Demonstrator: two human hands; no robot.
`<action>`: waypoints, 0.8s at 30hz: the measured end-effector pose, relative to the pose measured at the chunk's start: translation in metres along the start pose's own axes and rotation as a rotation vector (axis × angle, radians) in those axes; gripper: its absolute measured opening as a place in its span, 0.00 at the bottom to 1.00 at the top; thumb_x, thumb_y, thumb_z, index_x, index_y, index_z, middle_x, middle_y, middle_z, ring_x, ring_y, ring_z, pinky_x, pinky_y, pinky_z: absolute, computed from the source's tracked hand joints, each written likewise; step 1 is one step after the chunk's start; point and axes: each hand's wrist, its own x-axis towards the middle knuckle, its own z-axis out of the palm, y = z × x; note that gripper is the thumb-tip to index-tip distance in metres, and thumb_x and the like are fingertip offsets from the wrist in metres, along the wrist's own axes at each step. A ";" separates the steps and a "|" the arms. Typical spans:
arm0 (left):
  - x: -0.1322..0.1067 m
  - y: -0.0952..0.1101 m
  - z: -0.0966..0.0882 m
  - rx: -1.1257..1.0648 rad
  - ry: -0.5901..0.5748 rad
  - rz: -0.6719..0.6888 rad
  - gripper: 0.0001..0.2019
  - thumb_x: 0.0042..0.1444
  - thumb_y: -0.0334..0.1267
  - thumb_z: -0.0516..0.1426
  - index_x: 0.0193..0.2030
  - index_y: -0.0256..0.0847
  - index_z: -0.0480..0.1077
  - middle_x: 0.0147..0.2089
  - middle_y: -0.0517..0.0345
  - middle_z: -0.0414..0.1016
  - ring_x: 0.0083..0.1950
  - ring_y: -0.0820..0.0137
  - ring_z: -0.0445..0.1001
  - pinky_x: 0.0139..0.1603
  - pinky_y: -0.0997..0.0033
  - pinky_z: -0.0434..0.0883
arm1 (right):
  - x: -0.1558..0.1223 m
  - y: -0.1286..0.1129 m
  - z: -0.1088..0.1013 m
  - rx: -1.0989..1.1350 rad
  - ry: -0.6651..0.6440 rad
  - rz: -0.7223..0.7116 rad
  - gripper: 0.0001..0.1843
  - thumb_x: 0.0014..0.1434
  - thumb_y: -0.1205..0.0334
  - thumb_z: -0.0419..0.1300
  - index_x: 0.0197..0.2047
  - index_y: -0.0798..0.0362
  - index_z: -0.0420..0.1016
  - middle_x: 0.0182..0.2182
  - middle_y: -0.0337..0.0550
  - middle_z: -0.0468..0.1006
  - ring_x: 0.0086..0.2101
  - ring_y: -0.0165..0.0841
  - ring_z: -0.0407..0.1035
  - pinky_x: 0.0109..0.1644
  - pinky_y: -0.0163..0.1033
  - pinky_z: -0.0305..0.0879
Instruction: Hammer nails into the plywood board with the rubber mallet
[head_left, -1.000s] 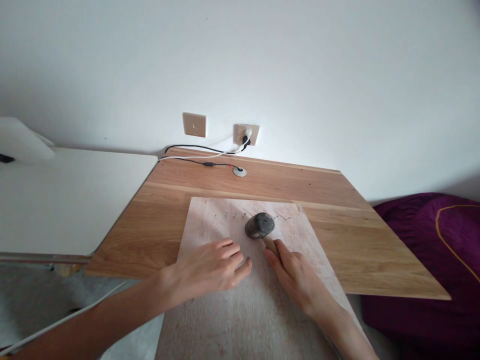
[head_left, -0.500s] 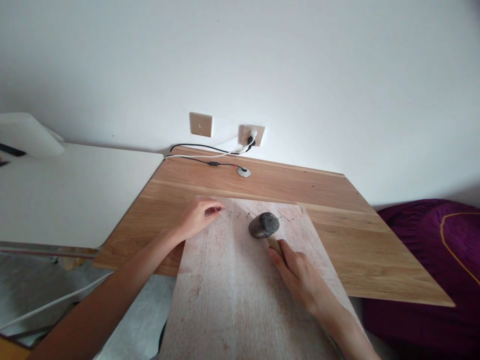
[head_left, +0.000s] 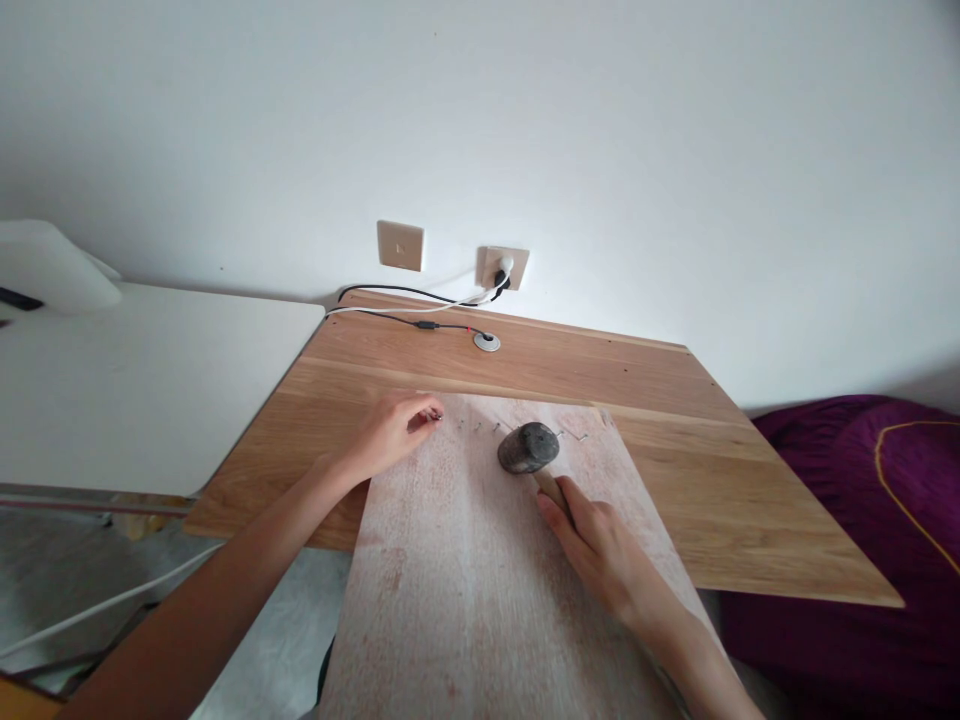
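My left hand (head_left: 401, 430) is closed in a pinch at the far left corner of a whitish wooden board (head_left: 435, 580). A small nail (head_left: 439, 417) shows at its fingertips, mostly hidden by them. My right hand (head_left: 600, 545) grips the wooden handle of a mallet with a dark rubber head (head_left: 529, 448). The mallet head is over the board, right of the left hand. Several nails stand in a row along the board's far end; one upright nail (head_left: 496, 427) is left of the mallet head, and a slanted nail (head_left: 576, 435) is right of it.
Beneath the board lies a wooden tabletop (head_left: 750, 500) against the wall. Cables run from a wall socket (head_left: 517, 262) over its back edge, one into a round grommet (head_left: 487, 342). A white table (head_left: 165, 390) adjoins at left; purple fabric (head_left: 817, 490) lies at right.
The left fingertips have shifted slightly at the nail. The mallet and my right hand stay nearly in place; the whole view has moved a little.
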 end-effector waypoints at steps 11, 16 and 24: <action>0.000 -0.001 0.003 0.019 -0.012 0.030 0.03 0.62 0.30 0.61 0.38 0.42 0.75 0.37 0.59 0.79 0.40 0.68 0.77 0.48 0.65 0.73 | -0.001 0.003 0.001 0.005 -0.017 0.026 0.17 0.71 0.43 0.46 0.38 0.45 0.62 0.19 0.33 0.66 0.21 0.37 0.64 0.28 0.41 0.51; 0.001 -0.005 0.005 -0.066 -0.015 -0.043 0.08 0.60 0.29 0.62 0.45 0.43 0.75 0.39 0.60 0.83 0.40 0.69 0.80 0.47 0.67 0.74 | -0.001 0.002 0.001 0.022 -0.074 0.017 0.17 0.73 0.44 0.45 0.38 0.46 0.63 0.19 0.33 0.66 0.22 0.35 0.64 0.28 0.40 0.53; 0.002 -0.005 0.007 -0.109 0.015 -0.064 0.16 0.58 0.30 0.64 0.53 0.42 0.74 0.42 0.58 0.83 0.41 0.68 0.80 0.49 0.65 0.74 | 0.033 -0.057 -0.004 -0.002 -0.046 -0.194 0.14 0.72 0.50 0.48 0.35 0.46 0.62 0.20 0.33 0.67 0.22 0.32 0.64 0.28 0.38 0.52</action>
